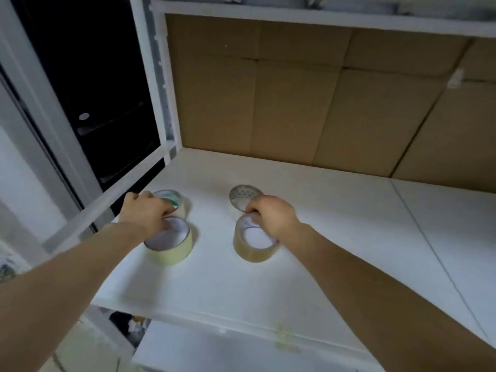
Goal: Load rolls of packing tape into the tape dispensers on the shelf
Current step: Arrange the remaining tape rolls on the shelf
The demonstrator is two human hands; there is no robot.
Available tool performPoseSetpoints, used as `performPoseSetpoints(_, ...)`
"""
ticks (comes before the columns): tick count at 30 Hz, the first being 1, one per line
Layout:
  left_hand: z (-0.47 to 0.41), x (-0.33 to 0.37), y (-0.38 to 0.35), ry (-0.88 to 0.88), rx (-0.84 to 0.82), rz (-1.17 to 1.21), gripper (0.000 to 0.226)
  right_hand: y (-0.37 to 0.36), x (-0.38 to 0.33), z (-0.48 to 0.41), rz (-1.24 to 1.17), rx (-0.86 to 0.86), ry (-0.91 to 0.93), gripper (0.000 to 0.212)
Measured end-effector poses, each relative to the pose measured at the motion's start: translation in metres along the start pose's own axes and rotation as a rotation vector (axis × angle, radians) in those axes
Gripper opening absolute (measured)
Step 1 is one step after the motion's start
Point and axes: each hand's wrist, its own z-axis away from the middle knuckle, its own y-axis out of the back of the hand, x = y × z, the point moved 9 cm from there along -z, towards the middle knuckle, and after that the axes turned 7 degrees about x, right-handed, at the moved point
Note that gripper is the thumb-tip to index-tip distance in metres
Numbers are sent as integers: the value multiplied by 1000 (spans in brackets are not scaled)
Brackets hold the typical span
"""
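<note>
Several tape rolls lie flat on the white shelf [335, 237]. My left hand [146, 212] grips the far rim of a pale yellow roll [171, 248] at the front left. Behind it sits a clear roll with green print [173, 200], partly hidden by that hand. My right hand [273, 214] pinches the far rim of a brownish clear roll [253, 248] at the front middle. Another roll with a patterned core [243, 196] stands just behind it, touching my fingers. No tape dispenser is in view.
Flat brown cardboard [308, 98] lines the back of the shelf. A white frame post [158, 81] and rail bound the left side, with a dark opening [102, 103] beyond. A lower white shelf [214, 353] shows at the bottom.
</note>
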Motion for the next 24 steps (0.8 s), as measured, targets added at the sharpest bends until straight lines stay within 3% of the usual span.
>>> performPoseSetpoints(5, -18, 96, 54, -146, 136, 178, 12, 49, 85, 63, -27, 126, -116, 25)
performPoseSetpoints(7, -20, 156, 81, -246, 174, 244, 18, 69, 127, 100, -15, 166, -166, 26)
performPoseSetpoints(9, -15, 218, 111, -300, 224, 277, 4, 89, 174, 144, -14, 206, -225, 26)
performPoseSetpoints(12, 5, 318, 150, -400, 281, 308, 8, 116, 250, 219, -14, 252, -342, 25)
performPoseSetpoints(18, 56, 486, 202, -577, 311, 341, 21, 142, 375, 352, 20, 246, -540, 27)
performPoseSetpoints(24, 78, 593, 220, -683, 280, 297, 26, 140, 446, 406, 34, 198, -598, 29)
